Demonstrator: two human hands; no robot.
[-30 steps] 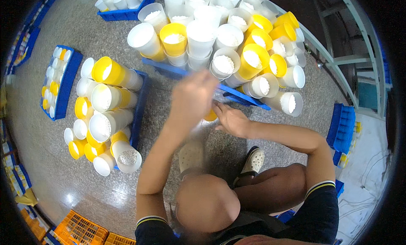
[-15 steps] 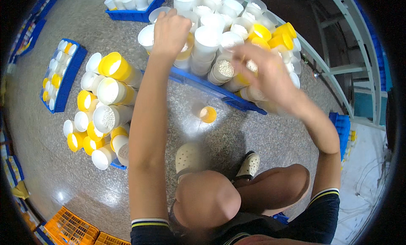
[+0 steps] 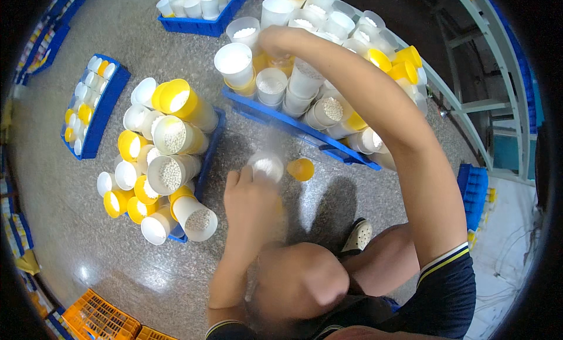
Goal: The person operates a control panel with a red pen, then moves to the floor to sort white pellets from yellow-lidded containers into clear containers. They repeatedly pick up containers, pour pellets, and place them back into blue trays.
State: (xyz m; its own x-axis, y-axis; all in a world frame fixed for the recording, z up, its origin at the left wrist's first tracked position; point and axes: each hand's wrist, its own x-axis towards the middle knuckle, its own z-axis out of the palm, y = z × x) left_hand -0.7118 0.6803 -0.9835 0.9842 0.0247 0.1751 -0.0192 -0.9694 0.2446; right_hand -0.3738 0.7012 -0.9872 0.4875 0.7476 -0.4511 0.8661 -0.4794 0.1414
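My left hand (image 3: 249,196) is low over the floor, its fingers closed on a white cup (image 3: 267,166) with white pellets inside; both are smeared by motion. Just right of that cup, a small yellow cup (image 3: 301,169) is on the floor. My right arm stretches across the crowded cups at the top, and my right hand (image 3: 278,42) dips among them at the left end. Its fingers are hidden, so any grip cannot be made out. Beside it are a pellet-filled white cup (image 3: 233,59) stacked on a yellow one and another white cup (image 3: 271,85).
Blue trays of stacked white and yellow cups stand ahead (image 3: 305,127) and to the left (image 3: 211,146). Smaller blue trays (image 3: 102,114) are farther left and at the top. Orange crates (image 3: 99,316) lie lower left. A metal frame (image 3: 481,105) rises at right.
My left hand has come down from the cups ahead to near the floor with a white cup. My right hand has swung leftward and farther away among the cups. The view has shifted slightly.
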